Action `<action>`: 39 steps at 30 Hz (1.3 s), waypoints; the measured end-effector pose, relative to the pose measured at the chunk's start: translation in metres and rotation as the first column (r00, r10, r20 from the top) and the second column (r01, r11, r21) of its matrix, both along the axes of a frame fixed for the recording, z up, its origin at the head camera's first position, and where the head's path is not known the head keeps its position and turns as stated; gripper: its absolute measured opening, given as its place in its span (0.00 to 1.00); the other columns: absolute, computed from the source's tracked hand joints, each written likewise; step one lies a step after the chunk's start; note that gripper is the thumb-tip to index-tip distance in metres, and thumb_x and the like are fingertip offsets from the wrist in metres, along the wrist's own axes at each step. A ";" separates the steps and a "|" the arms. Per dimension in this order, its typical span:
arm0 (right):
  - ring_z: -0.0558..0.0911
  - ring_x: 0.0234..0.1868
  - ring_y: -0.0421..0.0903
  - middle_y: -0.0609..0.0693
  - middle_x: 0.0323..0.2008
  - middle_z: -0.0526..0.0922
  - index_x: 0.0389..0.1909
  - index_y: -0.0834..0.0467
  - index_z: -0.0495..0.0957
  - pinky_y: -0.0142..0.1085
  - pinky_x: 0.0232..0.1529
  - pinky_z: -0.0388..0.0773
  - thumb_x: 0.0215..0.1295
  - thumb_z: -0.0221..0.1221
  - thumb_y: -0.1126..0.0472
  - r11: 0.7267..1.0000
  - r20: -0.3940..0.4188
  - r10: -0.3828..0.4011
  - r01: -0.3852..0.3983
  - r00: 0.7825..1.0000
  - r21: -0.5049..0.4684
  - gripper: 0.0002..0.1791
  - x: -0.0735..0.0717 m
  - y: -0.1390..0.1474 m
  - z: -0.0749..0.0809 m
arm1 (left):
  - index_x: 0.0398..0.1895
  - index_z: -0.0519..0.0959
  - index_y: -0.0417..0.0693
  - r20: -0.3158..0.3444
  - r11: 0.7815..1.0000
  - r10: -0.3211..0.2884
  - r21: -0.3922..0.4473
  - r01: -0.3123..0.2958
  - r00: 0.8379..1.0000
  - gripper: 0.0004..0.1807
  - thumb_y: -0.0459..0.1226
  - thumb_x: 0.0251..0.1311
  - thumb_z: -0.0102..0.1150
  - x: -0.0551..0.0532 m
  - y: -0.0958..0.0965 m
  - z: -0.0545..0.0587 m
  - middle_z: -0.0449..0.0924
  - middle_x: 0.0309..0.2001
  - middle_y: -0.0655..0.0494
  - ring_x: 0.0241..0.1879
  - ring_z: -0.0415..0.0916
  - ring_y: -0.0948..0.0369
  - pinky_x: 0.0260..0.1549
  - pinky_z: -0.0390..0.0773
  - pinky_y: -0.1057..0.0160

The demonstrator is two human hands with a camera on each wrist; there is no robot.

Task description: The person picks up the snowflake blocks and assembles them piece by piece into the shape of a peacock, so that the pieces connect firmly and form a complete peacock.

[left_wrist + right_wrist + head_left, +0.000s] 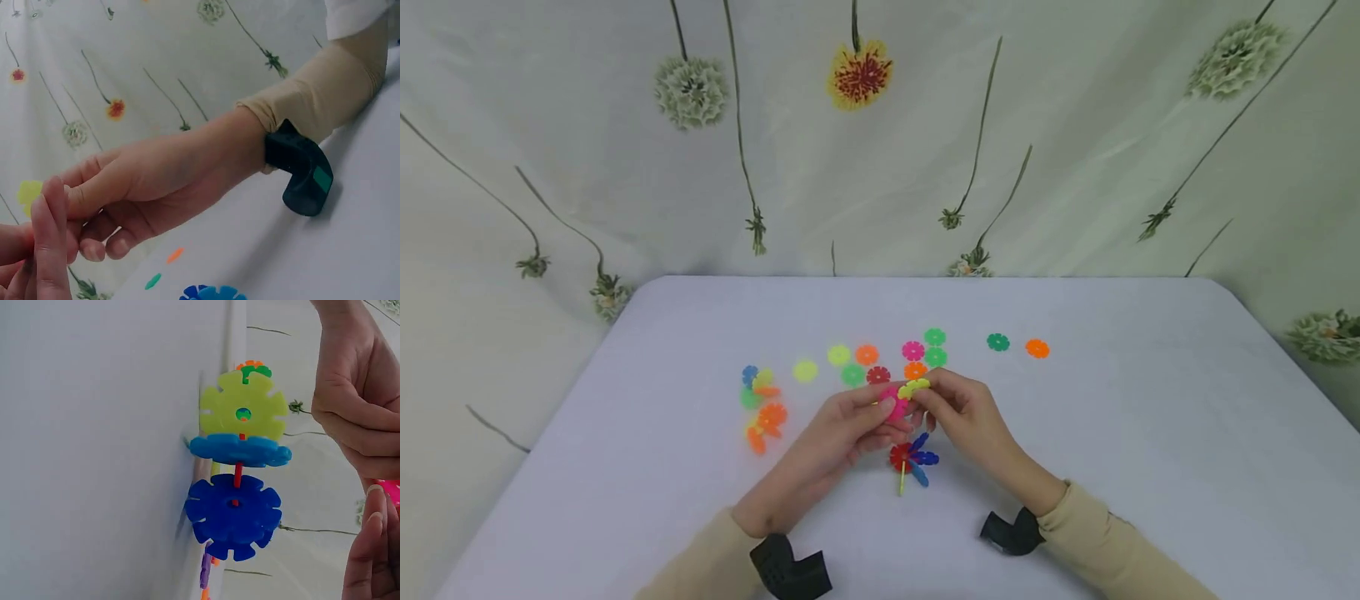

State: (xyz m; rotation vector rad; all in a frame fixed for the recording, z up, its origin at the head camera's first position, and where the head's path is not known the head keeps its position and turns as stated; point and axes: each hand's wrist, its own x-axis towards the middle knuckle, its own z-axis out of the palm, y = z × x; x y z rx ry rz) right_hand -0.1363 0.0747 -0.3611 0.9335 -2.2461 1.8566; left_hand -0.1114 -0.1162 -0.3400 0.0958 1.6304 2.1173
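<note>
In the head view my left hand (853, 423) holds a bright pink notched plastic disc (896, 408) between thumb and fingers. My right hand (964, 410) pinches a yellow notched disc (914, 388) right at the pink one's upper edge; whether their slots are joined I cannot tell. Fingers cover part of both discs. Just below the hands, a joined cluster stands on the table: a red disc (899, 457) with blue discs (928, 457) and a yellow one (902, 479) slotted into its rim. The right wrist view shows this cluster's dark blue disc (232, 519) up close.
Behind the hands lie several loose discs, among them green (853, 375), orange (1037, 348) and dark green (997, 342). To the left sit two joined clusters, one with a blue disc (750, 376), one mostly orange (772, 414). All rest on a white table (1150, 433).
</note>
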 end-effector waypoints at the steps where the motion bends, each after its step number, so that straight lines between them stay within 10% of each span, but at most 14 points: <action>1: 0.76 0.22 0.50 0.50 0.24 0.79 0.33 0.64 0.76 0.36 0.24 0.77 0.65 0.53 0.73 1.000 -0.001 0.000 0.000 1.000 -0.019 0.04 0.001 -0.001 -0.002 | 0.60 0.68 0.32 0.028 0.999 0.007 0.042 -0.008 1.000 0.23 0.38 0.67 0.52 0.001 0.001 0.001 0.81 0.39 0.49 0.38 0.80 0.60 0.44 0.75 0.66; 7: 0.73 0.20 0.48 0.50 0.22 0.76 0.32 0.65 0.74 0.39 0.21 0.76 0.66 0.51 0.74 0.996 -0.029 -0.010 0.007 1.000 -0.088 0.05 0.007 -0.007 -0.007 | 0.60 0.66 0.30 0.136 0.983 0.037 0.173 -0.061 0.990 0.23 0.36 0.67 0.51 0.005 0.008 0.001 0.81 0.41 0.50 0.36 0.80 0.62 0.43 0.75 0.70; 19: 0.72 0.22 0.48 0.48 0.22 0.75 0.33 0.64 0.75 0.40 0.23 0.74 0.67 0.52 0.72 0.999 -0.001 -0.030 0.030 1.000 -0.046 0.05 -0.002 -0.006 -0.007 | 0.62 0.65 0.31 0.124 0.981 0.084 0.166 -0.105 0.989 0.22 0.34 0.68 0.49 -0.003 0.014 -0.004 0.80 0.41 0.50 0.36 0.81 0.63 0.40 0.75 0.73; 28: 0.77 0.30 0.58 0.57 0.33 0.80 0.48 0.64 0.76 0.43 0.28 0.77 0.67 0.55 0.65 0.986 0.119 0.065 -0.082 0.991 0.143 0.12 -0.041 0.019 0.004 | 0.62 0.66 0.45 -0.084 0.989 0.069 -0.124 -0.079 0.994 0.25 0.43 0.65 0.55 -0.013 -0.012 0.013 0.80 0.44 0.44 0.45 0.78 0.51 0.45 0.75 0.65; 33: 0.76 0.33 0.47 0.51 0.36 0.78 0.47 0.62 0.78 0.34 0.34 0.76 0.61 0.62 0.64 0.843 0.108 -0.009 -0.051 0.994 0.536 0.14 -0.058 0.016 -0.006 | 0.50 0.70 0.42 -0.157 0.927 0.084 -0.349 -0.135 0.984 0.19 0.44 0.62 0.58 -0.025 -0.033 0.005 0.81 0.44 0.47 0.44 0.79 0.54 0.46 0.75 0.62; 39: 0.72 0.36 0.44 0.46 0.34 0.73 0.41 0.57 0.78 0.35 0.39 0.73 0.54 0.68 0.58 0.689 0.056 -0.017 -0.029 0.998 0.724 0.15 -0.062 -0.005 -0.011 | 0.40 0.80 0.47 -0.299 0.743 0.061 -0.624 -0.244 0.952 0.14 0.45 0.55 0.65 -0.031 -0.032 -0.012 0.80 0.36 0.55 0.34 0.80 0.59 0.36 0.79 0.63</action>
